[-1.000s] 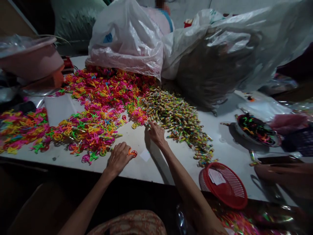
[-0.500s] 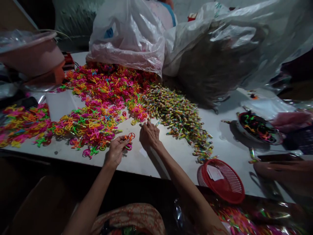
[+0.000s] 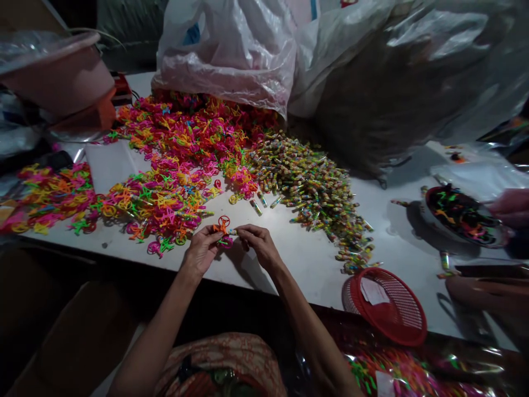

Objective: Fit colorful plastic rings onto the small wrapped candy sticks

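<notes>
My left hand (image 3: 201, 251) pinches several small plastic toy pieces (image 3: 223, 223), orange, red and purple, with ring shapes on them. From the other side, my right hand (image 3: 261, 246) holds a small printed tube (image 3: 232, 232) by its end, touching or very close to those pieces. A heap of bright plastic toy pieces (image 3: 161, 193) spreads over the table left of and beyond my hands. Behind my right hand lies a pile of small printed tubes (image 3: 306, 176). Two or three loose tubes (image 3: 255, 207) lie at its near edge.
A red mesh basket (image 3: 417, 309) with a paper slip stands at the table's front edge. Large plastic bags (image 3: 223, 55) rise at the back. A pink basin (image 3: 61, 77) is far left. On the right sit a bowl (image 3: 502, 234) of dark and coloured pieces and another person's arm (image 3: 487, 292).
My right hand has come back from the tube pile with a tube and met my left hand. The left still holds the plastic pieces. The camera view has shifted slightly.
</notes>
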Demonstrator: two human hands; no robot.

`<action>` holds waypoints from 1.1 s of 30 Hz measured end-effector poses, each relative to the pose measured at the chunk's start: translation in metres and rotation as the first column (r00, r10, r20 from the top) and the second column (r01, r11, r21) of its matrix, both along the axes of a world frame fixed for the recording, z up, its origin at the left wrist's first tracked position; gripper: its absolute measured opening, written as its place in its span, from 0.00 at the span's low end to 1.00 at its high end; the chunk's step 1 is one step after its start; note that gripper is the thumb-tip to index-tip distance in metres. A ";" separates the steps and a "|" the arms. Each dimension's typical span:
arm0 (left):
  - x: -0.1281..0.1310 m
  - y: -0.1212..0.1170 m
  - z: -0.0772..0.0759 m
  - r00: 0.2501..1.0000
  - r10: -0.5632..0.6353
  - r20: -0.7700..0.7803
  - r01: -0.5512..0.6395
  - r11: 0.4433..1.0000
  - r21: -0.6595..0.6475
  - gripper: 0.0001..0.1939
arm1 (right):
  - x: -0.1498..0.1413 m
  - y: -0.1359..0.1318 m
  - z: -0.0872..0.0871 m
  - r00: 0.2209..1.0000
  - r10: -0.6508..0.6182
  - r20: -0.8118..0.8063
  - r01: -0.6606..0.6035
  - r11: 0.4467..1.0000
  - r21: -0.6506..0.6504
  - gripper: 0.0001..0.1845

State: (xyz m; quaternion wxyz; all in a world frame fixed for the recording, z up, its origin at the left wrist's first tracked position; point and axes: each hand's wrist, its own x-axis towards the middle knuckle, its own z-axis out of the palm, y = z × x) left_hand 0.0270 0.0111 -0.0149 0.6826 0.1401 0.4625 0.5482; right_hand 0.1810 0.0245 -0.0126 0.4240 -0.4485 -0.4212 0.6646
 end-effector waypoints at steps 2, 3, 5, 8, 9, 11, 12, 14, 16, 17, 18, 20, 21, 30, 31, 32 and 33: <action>0.001 -0.002 0.001 1.000 0.000 -0.009 0.000 1.000 -0.004 0.16 | -0.002 0.001 0.001 1.000 -0.004 0.004 0.004 1.000 -0.006 0.15; 0.000 -0.003 0.002 1.000 -0.007 -0.017 0.007 1.000 -0.007 0.16 | -0.002 0.001 0.001 1.000 0.001 0.003 -0.001 1.000 -0.014 0.15; -0.001 -0.004 0.003 0.999 -0.029 -0.026 0.028 1.000 -0.012 0.17 | -0.002 0.000 0.000 1.000 0.018 -0.011 -0.018 0.999 -0.033 0.17; -0.003 -0.006 0.004 0.997 -0.077 -0.024 0.076 0.997 -0.029 0.18 | 0.000 0.000 -0.001 0.999 0.045 -0.031 -0.047 0.997 -0.054 0.19; -0.004 -0.006 0.004 0.996 -0.084 -0.023 0.083 0.996 -0.035 0.18 | 0.001 0.000 0.000 0.998 0.058 -0.032 -0.060 0.996 -0.061 0.19; -0.004 -0.008 0.005 0.995 -0.095 -0.030 0.094 0.995 -0.042 0.18 | 0.002 0.001 0.001 0.995 0.097 -0.025 -0.099 0.992 -0.080 0.21; -0.004 -0.008 0.005 0.994 -0.102 -0.036 0.101 0.994 -0.040 0.18 | 0.003 0.002 0.001 0.993 0.120 -0.019 -0.121 0.989 -0.089 0.21; -0.004 -0.010 0.005 0.992 -0.112 -0.058 0.110 0.994 -0.027 0.18 | 0.004 0.002 0.003 0.988 0.151 0.003 -0.150 0.984 -0.092 0.22; -0.003 -0.011 0.006 0.991 -0.094 -0.099 0.093 0.996 -0.006 0.19 | 0.003 0.000 0.005 0.989 0.143 0.029 -0.140 0.987 -0.073 0.23; -0.003 -0.012 0.006 0.989 -0.072 -0.128 0.074 0.997 0.009 0.19 | 0.002 -0.002 0.007 0.991 0.122 0.050 -0.119 0.991 -0.052 0.22; -0.003 -0.012 0.006 0.985 -0.048 -0.164 0.053 0.998 0.024 0.19 | -0.001 -0.005 0.008 0.992 0.093 0.081 -0.091 0.996 -0.021 0.22; -0.004 -0.012 0.007 0.973 -0.003 -0.230 0.014 0.999 0.046 0.19 | -0.007 -0.009 0.012 0.988 0.015 0.154 -0.024 0.998 0.055 0.20; -0.005 -0.012 0.007 0.969 0.010 -0.247 0.004 0.999 0.053 0.19 | -0.010 -0.011 0.015 0.983 -0.018 0.180 0.003 0.997 0.083 0.19; -0.017 -0.004 0.024 0.991 0.046 -0.123 -0.035 0.995 0.092 0.19 | -0.014 0.009 0.028 1.000 -0.001 0.015 0.000 0.998 0.070 0.21; -0.017 -0.003 0.026 0.991 0.066 -0.114 -0.056 0.994 0.094 0.19 | -0.012 0.011 0.028 1.000 -0.015 0.013 0.014 0.997 0.072 0.21; -0.015 -0.002 0.027 0.992 0.067 -0.104 -0.057 0.994 0.092 0.19 | -0.012 0.013 0.028 1.000 -0.015 0.019 0.014 0.998 0.068 0.22; -0.014 -0.002 0.028 0.994 0.052 -0.092 -0.045 0.995 0.085 0.19 | -0.011 0.013 0.028 1.000 -0.004 0.030 0.003 0.998 0.059 0.22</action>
